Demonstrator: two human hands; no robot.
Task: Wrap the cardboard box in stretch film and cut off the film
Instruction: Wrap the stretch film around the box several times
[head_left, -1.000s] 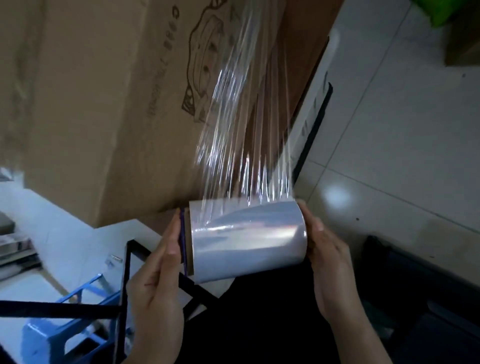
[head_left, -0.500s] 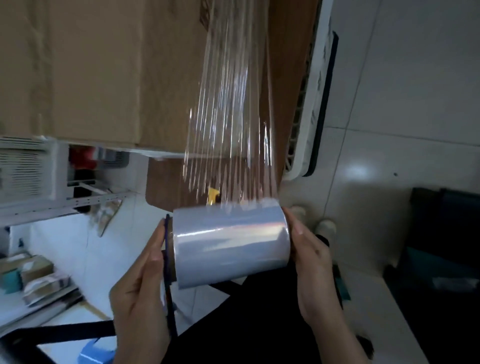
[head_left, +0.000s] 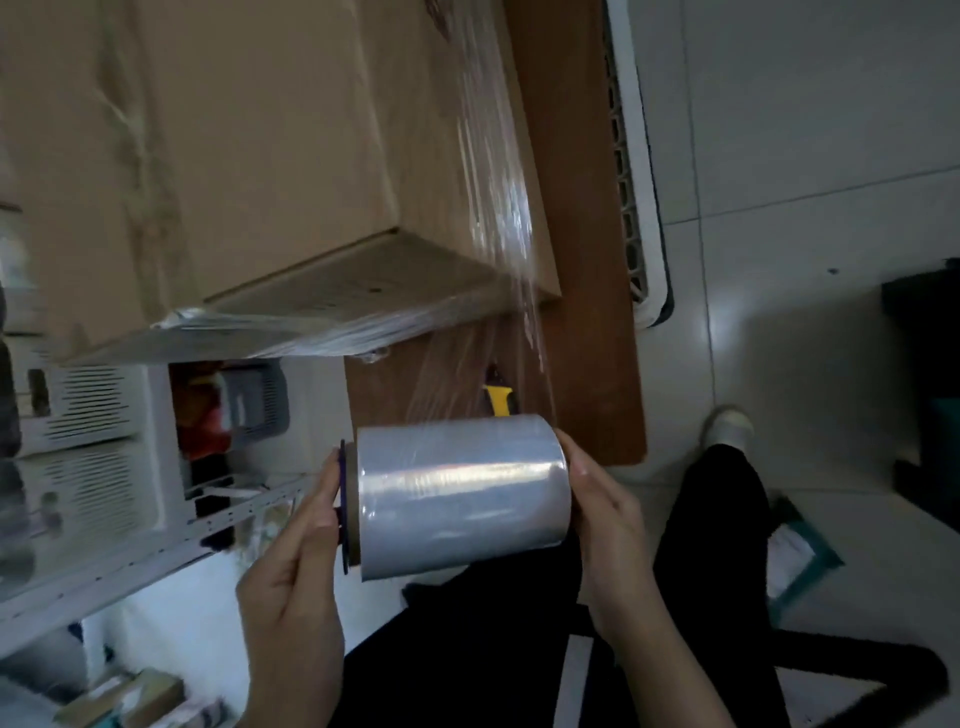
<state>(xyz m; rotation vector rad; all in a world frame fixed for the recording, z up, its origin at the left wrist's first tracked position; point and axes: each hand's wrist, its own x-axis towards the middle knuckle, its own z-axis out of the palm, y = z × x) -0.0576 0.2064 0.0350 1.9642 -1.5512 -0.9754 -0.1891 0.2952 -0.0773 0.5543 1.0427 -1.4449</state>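
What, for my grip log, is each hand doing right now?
Left hand: open, pressing the purple-flanged end of the shiny cylindrical stretch-film roll.
Right hand: open, flat against the roll's other end.

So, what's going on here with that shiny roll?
A person is wrapping a big cardboard box in stretch film. The left hand and right hand press flat on the ends of the film roll. Film runs from the roll up to the box, whose near edge is already wrapped. It is not yet cut.
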